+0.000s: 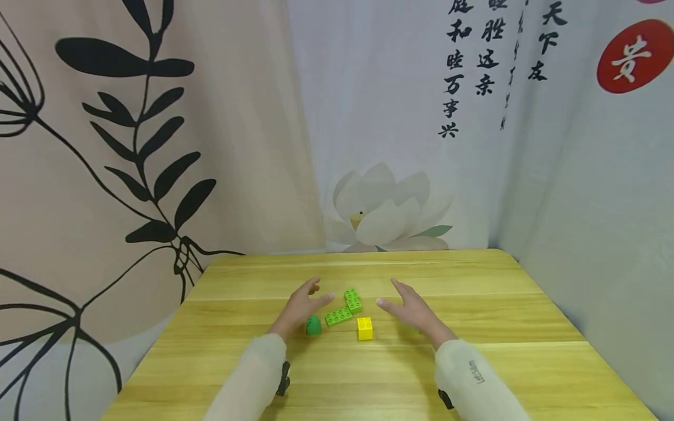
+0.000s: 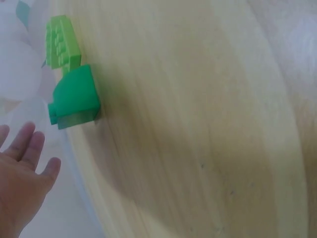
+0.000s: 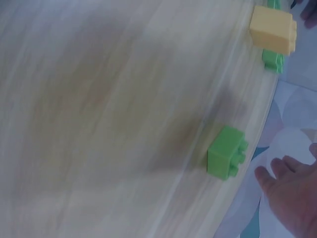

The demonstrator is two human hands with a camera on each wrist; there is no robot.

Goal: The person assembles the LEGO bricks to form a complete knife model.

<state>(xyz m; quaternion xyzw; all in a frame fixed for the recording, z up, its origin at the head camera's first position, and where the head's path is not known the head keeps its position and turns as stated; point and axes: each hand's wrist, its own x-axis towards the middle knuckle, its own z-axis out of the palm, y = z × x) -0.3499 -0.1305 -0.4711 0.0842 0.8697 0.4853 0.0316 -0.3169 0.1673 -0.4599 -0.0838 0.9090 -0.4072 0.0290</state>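
Observation:
My left hand [image 1: 299, 309] hovers with fingers spread, holding nothing. Just beside it stands a dark green rounded block [image 1: 313, 325], seen close up in the left wrist view. Two light green studded bricks lie between the hands: one long brick [image 1: 338, 317] nearer me, another brick [image 1: 353, 300] behind it, their ends close together. A yellow brick [image 1: 365, 328] sits nearer me, studs up. My right hand [image 1: 417, 312] is raised on the other side, fingers extended and empty. Below it the right wrist view shows a green brick [image 3: 227, 152], mostly hidden by the hand in the head view.
The bricks stand on a wooden table [image 1: 337, 380] with light yellow planks. Behind the far edge hangs a printed curtain [image 1: 253, 146] with plant drawings and writing; another white curtain [image 1: 605, 204] runs along the right side.

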